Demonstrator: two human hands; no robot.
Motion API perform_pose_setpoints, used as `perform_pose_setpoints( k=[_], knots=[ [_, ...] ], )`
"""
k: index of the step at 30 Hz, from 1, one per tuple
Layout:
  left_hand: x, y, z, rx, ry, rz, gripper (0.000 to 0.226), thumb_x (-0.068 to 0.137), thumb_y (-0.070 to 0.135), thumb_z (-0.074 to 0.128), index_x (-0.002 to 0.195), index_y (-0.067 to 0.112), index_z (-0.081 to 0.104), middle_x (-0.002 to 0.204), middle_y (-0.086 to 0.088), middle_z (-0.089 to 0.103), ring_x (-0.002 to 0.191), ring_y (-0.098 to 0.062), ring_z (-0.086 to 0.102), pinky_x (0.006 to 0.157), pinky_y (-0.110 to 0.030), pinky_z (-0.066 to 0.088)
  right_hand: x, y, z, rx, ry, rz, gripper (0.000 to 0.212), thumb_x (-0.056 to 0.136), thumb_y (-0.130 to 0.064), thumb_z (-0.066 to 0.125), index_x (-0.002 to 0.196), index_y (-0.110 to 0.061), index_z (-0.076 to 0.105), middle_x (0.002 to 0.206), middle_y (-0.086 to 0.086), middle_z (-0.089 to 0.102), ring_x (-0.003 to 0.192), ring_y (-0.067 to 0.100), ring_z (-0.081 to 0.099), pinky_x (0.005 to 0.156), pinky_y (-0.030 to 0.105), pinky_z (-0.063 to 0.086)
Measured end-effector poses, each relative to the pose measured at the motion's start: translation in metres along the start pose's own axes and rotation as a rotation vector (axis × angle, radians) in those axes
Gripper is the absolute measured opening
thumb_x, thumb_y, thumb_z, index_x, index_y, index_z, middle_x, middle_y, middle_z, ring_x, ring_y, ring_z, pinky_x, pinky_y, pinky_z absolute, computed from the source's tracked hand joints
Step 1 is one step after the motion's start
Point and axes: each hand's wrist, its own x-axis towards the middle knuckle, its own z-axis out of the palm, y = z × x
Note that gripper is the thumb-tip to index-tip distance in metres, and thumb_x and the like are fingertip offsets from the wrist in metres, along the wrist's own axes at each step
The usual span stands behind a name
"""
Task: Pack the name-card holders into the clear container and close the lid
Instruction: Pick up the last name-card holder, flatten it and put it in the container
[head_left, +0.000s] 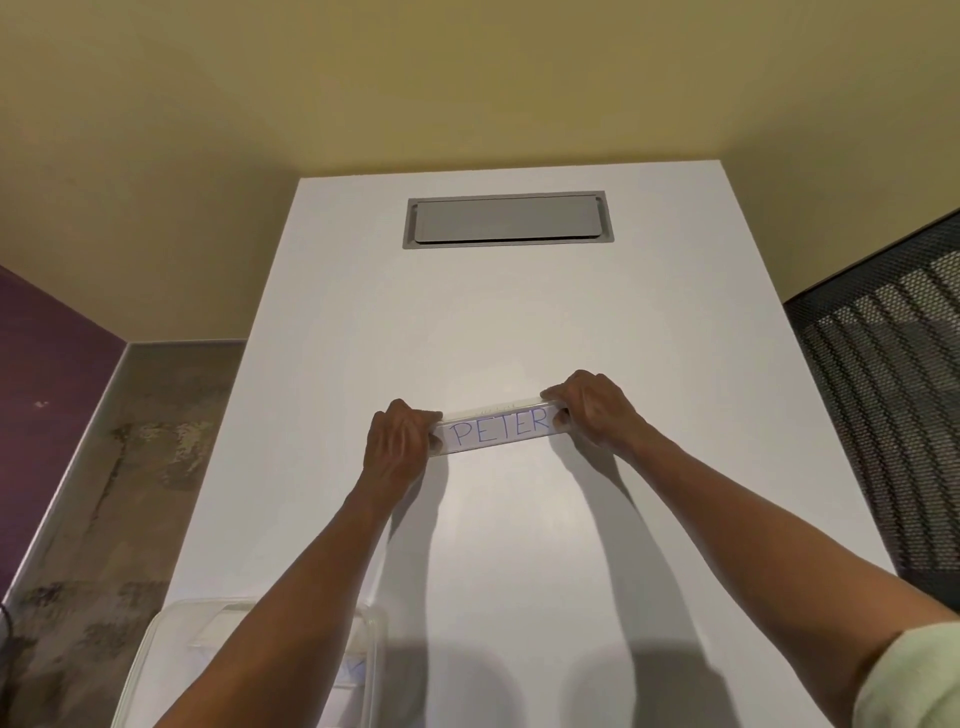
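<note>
Head view showed both hands gripping one clear acrylic name-card holder with a white card lettered "PETER" (497, 427), which sat out on the middle of the white rectangular table (519, 322). The left hand (397, 439) was curled round the holder's left end and the right hand (592, 410) round its right end; whether the holder was touching the tabletop or raised just above it could not be told. The clear plastic container (371, 631) stood open at the near left corner of the table, partly hidden under the left forearm, with what appeared to be another card holder inside, though too blurred to be sure.

Judged risks: smooth acrylic held only at its ends could slip or twist, and the card might slide out if the holder were tipped. Bringing it back towards the container, the left forearm could knock the near rim, or the holder could catch on the wall if not lined up lengthwise.

A grey recessed cable hatch (506, 223) lay at the far end, well apart, and a black mesh chair back (883, 389) stood at the right edge; neither lay in the way. No lid could be made out.
</note>
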Motion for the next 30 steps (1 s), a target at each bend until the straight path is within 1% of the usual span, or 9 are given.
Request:
perform_pose_setpoints(
  k=[3, 6, 10, 17, 20, 23, 25, 27, 30],
  knots=[
    [0.001, 0.004, -0.006, -0.031, -0.013, -0.049, 0.028, 0.085, 0.004, 0.055, 0.107, 0.009, 0.071, 0.096, -0.015, 0.071, 0.092, -0.033, 0.058, 0.081, -0.044, 0.045, -0.006, -0.001, -0.005, 0.013, 0.031, 0.0, 0.029, 0.083, -0.01, 0.06, 0.111, -0.009, 0.068, 0.093, 0.017, 0.067, 0.094, 0.034, 0.057, 0.078, 0.039, 0.045],
    [-0.003, 0.012, -0.018, -0.039, 0.01, -0.028, 0.025, 0.083, 0.006, 0.057, 0.103, 0.007, 0.072, 0.093, -0.018, 0.07, 0.091, -0.034, 0.06, 0.08, -0.043, 0.046, -0.015, -0.005, -0.014, 0.044, 0.047, 0.019, 0.031, 0.085, -0.012, 0.06, 0.116, -0.015, 0.067, 0.097, 0.016, 0.066, 0.097, 0.032, 0.056, 0.074, 0.031, 0.038],
    [-0.007, 0.021, -0.038, -0.013, 0.027, -0.015, 0.031, 0.084, 0.006, 0.065, 0.115, 0.009, 0.069, 0.101, -0.017, 0.069, 0.101, -0.032, 0.059, 0.081, -0.038, 0.041, -0.03, -0.012, -0.03, 0.046, 0.069, 0.026, 0.034, 0.087, -0.014, 0.06, 0.12, -0.018, 0.065, 0.1, 0.016, 0.066, 0.099, 0.031, 0.055, 0.071, 0.027, 0.027],
    [-0.032, 0.04, -0.082, 0.006, 0.117, 0.049, 0.03, 0.076, 0.0, 0.071, 0.106, 0.006, 0.072, 0.088, -0.016, 0.071, 0.089, -0.034, 0.062, 0.071, -0.039, 0.043, -0.066, -0.031, -0.06, -0.016, 0.194, -0.054, 0.032, 0.084, -0.008, 0.063, 0.116, -0.008, 0.067, 0.094, 0.02, 0.065, 0.095, 0.036, 0.056, 0.073, 0.037, 0.035],
    [-0.047, 0.042, -0.095, 0.02, 0.134, 0.081, 0.032, 0.067, -0.007, 0.077, 0.098, 0.004, 0.074, 0.076, -0.014, 0.071, 0.077, -0.036, 0.064, 0.063, -0.039, 0.045, -0.082, -0.042, -0.069, -0.038, 0.201, -0.051, 0.032, 0.085, -0.012, 0.063, 0.117, -0.013, 0.066, 0.097, 0.016, 0.065, 0.098, 0.033, 0.054, 0.075, 0.034, 0.032],
    [-0.064, 0.044, -0.108, 0.032, 0.155, 0.095, 0.034, 0.064, -0.006, 0.08, 0.095, 0.006, 0.075, 0.073, -0.013, 0.07, 0.072, -0.035, 0.064, 0.061, -0.037, 0.049, -0.099, -0.055, -0.073, -0.045, 0.208, -0.059, 0.029, 0.086, -0.014, 0.062, 0.115, -0.014, 0.067, 0.098, 0.014, 0.066, 0.096, 0.032, 0.052, 0.074, 0.033, 0.03],
    [-0.076, 0.044, -0.114, 0.017, 0.16, 0.084, 0.033, 0.067, -0.004, 0.08, 0.098, 0.007, 0.075, 0.077, -0.014, 0.07, 0.075, -0.036, 0.064, 0.064, -0.037, 0.048, -0.111, -0.065, -0.074, -0.078, 0.201, -0.063, 0.025, 0.087, -0.016, 0.059, 0.11, -0.018, 0.065, 0.097, 0.011, 0.065, 0.09, 0.03, 0.046, 0.072, 0.032, 0.029],
    [-0.09, 0.043, -0.121, -0.006, 0.143, 0.042, 0.032, 0.074, 0.001, 0.075, 0.104, 0.008, 0.073, 0.085, -0.017, 0.069, 0.085, -0.037, 0.062, 0.071, -0.038, 0.046, -0.122, -0.074, -0.074, -0.071, 0.203, -0.067, 0.025, 0.086, -0.016, 0.058, 0.11, -0.018, 0.065, 0.094, 0.009, 0.065, 0.092, 0.03, 0.048, 0.07, 0.032, 0.028],
    [-0.111, 0.037, -0.13, -0.011, 0.099, 0.03, 0.034, 0.078, 0.008, 0.075, 0.112, 0.01, 0.07, 0.094, -0.02, 0.065, 0.093, -0.036, 0.061, 0.077, -0.039, 0.046, -0.14, -0.091, -0.074, -0.055, 0.217, -0.077, 0.016, 0.082, -0.015, 0.059, 0.097, -0.018, 0.066, 0.079, 0.008, 0.061, 0.083, 0.03, 0.045, 0.066, 0.031, 0.027]
  ],
)
